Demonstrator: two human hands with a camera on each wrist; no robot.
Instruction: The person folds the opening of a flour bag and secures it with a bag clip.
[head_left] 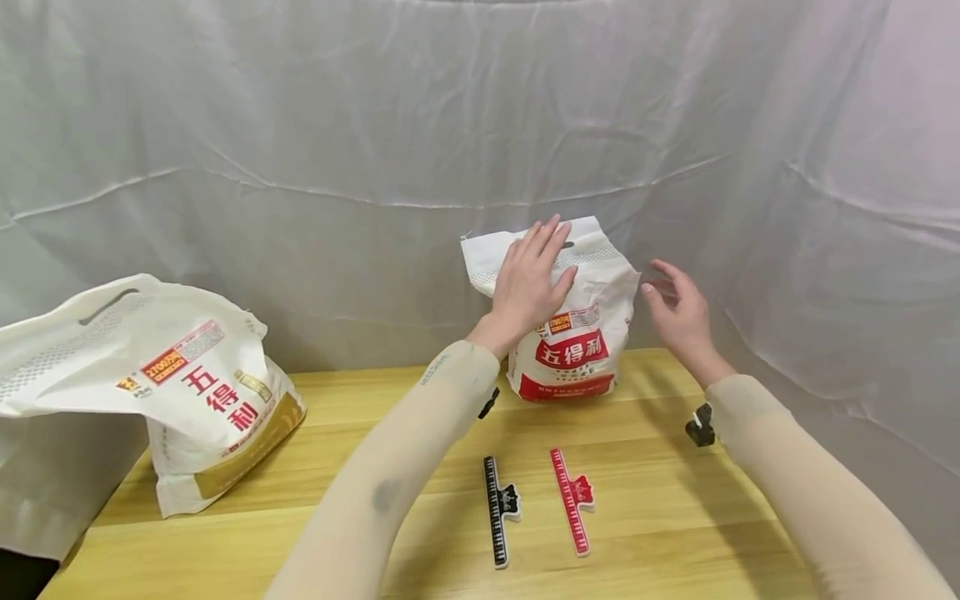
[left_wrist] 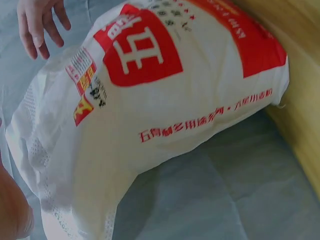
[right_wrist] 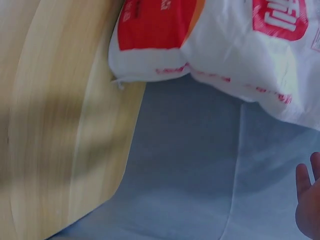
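Note:
A white flour bag with red panels point(head_left: 572, 350) stands at the back of the table, its top flap with a handle slot leaning over. My left hand point(head_left: 531, 279) lies with straight fingers against the upper front of this bag. To the right of the bag, my right hand point(head_left: 678, 312) hovers apart from it, fingers loosely spread and holding nothing. In the left wrist view the bag point(left_wrist: 200, 95) fills the middle, and the right hand point(left_wrist: 40, 22) shows beyond it. The right wrist view catches the bag's side point(right_wrist: 225, 50) and part of my right hand point(right_wrist: 310, 205).
A second white flour bag with a gold base point(head_left: 217, 417) slumps at the table's left. Nearer me lie a black piano-key clip point(head_left: 495, 512) and a red one point(head_left: 572, 500) on the wooden table point(head_left: 660, 517). Grey cloth point(head_left: 375, 125) hangs behind.

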